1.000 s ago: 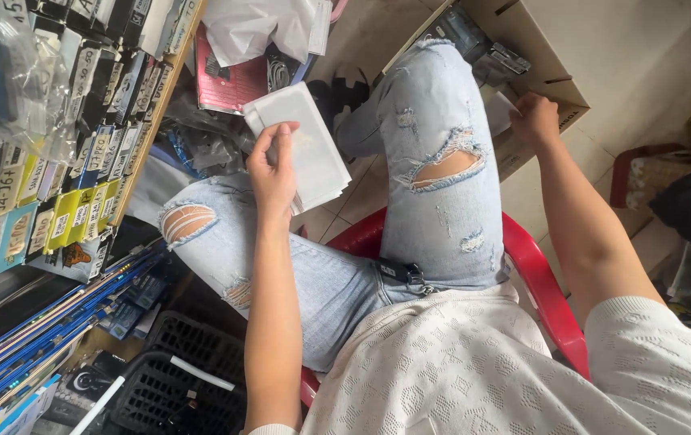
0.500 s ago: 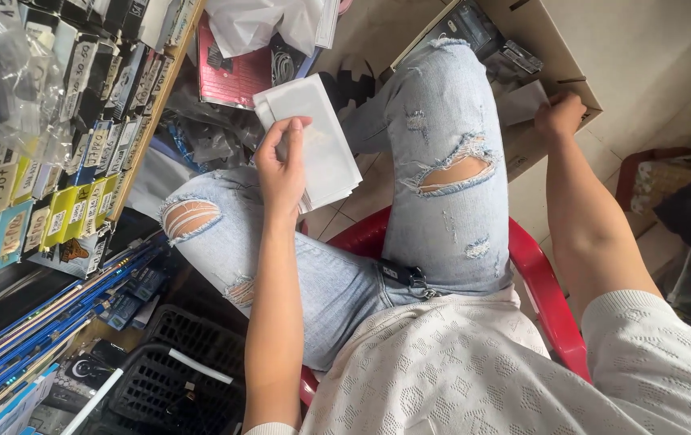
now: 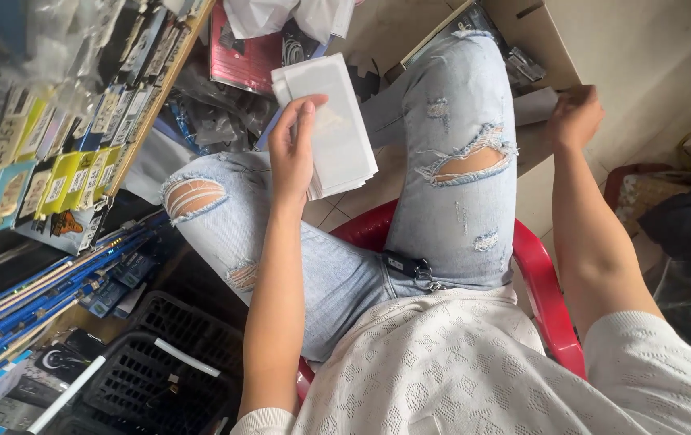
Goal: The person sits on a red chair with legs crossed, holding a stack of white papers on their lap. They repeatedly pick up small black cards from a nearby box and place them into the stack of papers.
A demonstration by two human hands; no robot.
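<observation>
Left hand (image 3: 293, 149): clamped on stack of white packets (image 3: 331, 129) above knees. Right hand (image 3: 575, 117): gripping white packet (image 3: 532, 105) at cardboard box (image 3: 522, 32).

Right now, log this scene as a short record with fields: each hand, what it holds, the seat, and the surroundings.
left hand: holds a stack of flat white packets above the knees
right hand: closed on a pale sheet at the cardboard box
seat: red plastic chair
left side: rack of small packaged goods; black crates below
floor: pale tiles
</observation>
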